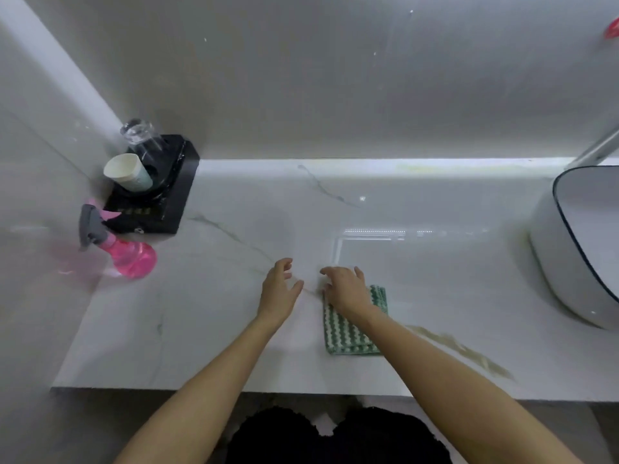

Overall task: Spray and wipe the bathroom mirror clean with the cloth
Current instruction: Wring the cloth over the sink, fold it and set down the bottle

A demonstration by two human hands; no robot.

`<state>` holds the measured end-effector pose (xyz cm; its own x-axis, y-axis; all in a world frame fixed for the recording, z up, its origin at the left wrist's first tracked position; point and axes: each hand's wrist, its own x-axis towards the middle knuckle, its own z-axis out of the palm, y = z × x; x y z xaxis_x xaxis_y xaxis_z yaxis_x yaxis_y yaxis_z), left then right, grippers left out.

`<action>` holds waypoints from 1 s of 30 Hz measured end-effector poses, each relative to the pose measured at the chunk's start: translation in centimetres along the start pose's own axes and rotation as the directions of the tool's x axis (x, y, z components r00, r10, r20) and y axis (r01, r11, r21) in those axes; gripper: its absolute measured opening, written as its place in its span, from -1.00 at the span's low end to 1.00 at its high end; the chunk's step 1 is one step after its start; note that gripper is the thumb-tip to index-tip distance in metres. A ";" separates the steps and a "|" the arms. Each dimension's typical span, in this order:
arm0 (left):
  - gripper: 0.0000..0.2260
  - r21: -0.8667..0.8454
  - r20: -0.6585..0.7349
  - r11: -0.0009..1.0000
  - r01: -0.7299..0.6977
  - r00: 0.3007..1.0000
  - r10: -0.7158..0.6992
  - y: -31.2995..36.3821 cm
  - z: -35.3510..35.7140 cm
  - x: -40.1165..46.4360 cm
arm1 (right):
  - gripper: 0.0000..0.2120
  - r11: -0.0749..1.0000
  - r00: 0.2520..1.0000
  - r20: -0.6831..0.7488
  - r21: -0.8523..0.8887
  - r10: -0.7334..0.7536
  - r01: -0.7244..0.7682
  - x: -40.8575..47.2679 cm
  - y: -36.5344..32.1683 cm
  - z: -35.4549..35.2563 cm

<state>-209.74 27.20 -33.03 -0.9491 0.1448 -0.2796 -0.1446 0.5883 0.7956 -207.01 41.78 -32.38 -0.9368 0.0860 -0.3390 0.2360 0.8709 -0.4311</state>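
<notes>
Lay folded on the white marble surface [234, 346] near its front edge: green-and-white striped cloth [345, 333], with the right hand [345, 289] resting on its far end, fingers spread and loosely bent, gripping nothing. Hovered just beside it, apart from the cloth: left hand [279, 289], fingers relaxed and spread, empty. Stood well to the left against the side wall: pink spray bottle [130, 259] with grey trigger, just in front of a black tray [167, 209] carrying a paper cup [129, 174] and an upturned glass [140, 133]; at far right, a white basin [576, 256] under the mirror [335, 78].
</notes>
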 end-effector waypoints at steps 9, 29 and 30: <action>-0.66 0.236 0.067 0.971 -0.016 0.998 0.001 0.9 6.9 -2.6 | -0.68 0.988 0.995 -0.031 -0.121 -0.100 0.095 -3.3 7.7 0.1; -0.88 0.066 -0.214 0.992 0.105 0.973 -0.089 -8.5 -13.2 -7.0 | -0.70 0.931 0.908 0.206 0.093 -0.364 0.352 -1.1 -11.9 4.7; -0.87 0.065 -0.237 0.991 0.116 0.967 -0.097 -9.6 -14.9 -7.2 | -0.71 0.926 0.899 0.223 0.107 -0.377 0.361 -1.1 -13.7 5.5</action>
<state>-205.63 8.70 -30.63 -0.9696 -0.1059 -0.2205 -0.2351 0.6519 0.7209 -207.80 27.07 -30.73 -0.8739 -0.3582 -0.3286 -0.0925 0.7862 -0.6110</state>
